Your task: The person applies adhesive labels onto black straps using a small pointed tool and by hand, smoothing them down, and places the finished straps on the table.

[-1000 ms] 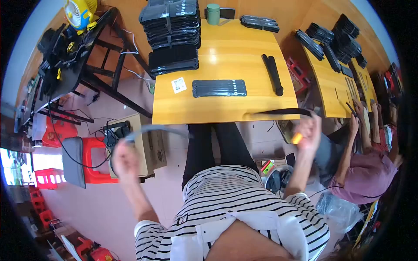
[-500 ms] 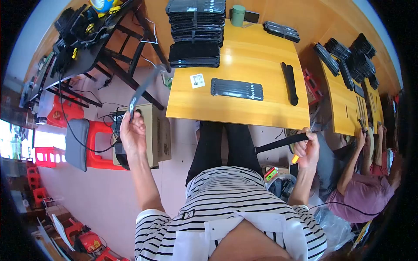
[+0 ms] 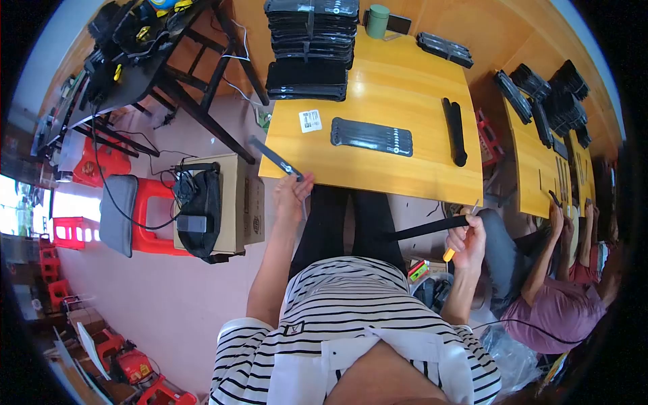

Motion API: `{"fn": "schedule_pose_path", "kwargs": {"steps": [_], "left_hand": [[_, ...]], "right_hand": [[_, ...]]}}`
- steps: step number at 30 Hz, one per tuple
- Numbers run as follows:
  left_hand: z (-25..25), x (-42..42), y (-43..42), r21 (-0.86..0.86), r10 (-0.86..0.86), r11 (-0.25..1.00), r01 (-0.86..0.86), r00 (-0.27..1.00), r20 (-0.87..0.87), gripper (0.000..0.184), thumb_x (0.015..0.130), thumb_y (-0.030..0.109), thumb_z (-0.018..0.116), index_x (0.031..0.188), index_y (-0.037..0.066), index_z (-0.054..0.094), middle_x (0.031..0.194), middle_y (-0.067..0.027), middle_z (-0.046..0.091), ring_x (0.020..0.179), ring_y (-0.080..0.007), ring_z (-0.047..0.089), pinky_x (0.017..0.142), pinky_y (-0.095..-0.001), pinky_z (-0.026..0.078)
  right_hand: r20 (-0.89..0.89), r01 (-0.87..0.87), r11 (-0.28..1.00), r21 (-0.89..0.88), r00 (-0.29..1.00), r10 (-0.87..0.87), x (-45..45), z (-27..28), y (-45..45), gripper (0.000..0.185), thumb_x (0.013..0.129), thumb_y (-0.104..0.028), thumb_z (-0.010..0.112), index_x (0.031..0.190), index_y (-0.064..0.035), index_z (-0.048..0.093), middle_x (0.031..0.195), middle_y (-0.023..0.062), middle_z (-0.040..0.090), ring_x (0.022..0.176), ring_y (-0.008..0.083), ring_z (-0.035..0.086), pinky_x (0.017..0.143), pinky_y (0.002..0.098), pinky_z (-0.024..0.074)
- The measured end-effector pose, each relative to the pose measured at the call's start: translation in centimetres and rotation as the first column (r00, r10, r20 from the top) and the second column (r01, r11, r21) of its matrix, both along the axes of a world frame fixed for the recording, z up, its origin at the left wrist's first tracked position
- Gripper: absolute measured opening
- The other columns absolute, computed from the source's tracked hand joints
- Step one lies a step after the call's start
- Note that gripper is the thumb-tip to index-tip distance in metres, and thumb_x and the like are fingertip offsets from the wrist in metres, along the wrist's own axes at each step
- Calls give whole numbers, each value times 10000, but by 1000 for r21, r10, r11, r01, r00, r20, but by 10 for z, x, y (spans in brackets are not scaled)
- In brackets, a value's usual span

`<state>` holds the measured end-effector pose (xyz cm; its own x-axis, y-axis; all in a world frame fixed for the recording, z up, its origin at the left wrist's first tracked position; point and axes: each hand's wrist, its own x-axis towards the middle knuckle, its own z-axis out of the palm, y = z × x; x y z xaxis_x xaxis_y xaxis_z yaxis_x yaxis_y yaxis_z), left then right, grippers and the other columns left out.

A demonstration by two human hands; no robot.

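Note:
My left hand point(image 3: 291, 196) grips one end of a dark strip point(image 3: 273, 156) with a small white print, just in front of the table's front left edge. In my right hand point(image 3: 467, 239) are a black strap point(image 3: 428, 229), which stretches left over my thigh, and a tool with a yellow handle point(image 3: 449, 254) whose thin tip points up. A row of dark strips point(image 3: 371, 137) lies flat on the yellow table point(image 3: 378, 177). A white label point(image 3: 310, 121) lies to its left. Two black straps point(image 3: 455, 133) rest near the table's right edge.
Tall stacks of black packs point(image 3: 307, 81) stand at the table's back left, near a green canister point(image 3: 377, 21). A cardboard box point(image 3: 233, 206) and red stool point(image 3: 152, 216) are at the left. On the right, a person in a purple top point(image 3: 563, 307) sits at another table.
My left hand has come right and towards the table's front edge with the dark strip. My right hand, still holding the strap and yellow-handled tool, has shifted slightly left.

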<state>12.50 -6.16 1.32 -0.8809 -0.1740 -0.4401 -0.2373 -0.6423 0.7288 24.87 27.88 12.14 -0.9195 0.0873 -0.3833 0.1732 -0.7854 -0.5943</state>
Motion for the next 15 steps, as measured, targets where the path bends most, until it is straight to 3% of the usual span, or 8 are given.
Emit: {"fn": "schedule_pose_path", "kwargs": {"steps": [5,9,15], "left_hand": [[4,8,7,-51,-169,984,172,983,70,216,900,170,474,964,-25,541,875,-188,641,771,-243,659,638,-282,544],[3,12,10,-95,-183,976,194,977,113,271,900,209,485,981,-42,547,864,-193,641,740,-248,660,622,-289,546],[9,17,6,-35,-277,953,302,911,307,427,863,413,524,919,-9,545,843,-212,636,704,-253,658,562,-285,527]], "right_hand": [[21,-22,1000,-20,1000,22,-1,-2,-2,192,832,-188,470,671,-135,379,485,-14,346,328,73,278,303,199,219],[54,-15,999,-28,998,16,-1,-5,-5,168,829,-193,475,689,-135,400,486,-15,352,331,73,282,309,198,220],[-24,-22,1000,-18,999,22,1,-5,-4,156,819,-198,494,717,-105,420,479,0,360,331,73,289,308,195,218]]}}
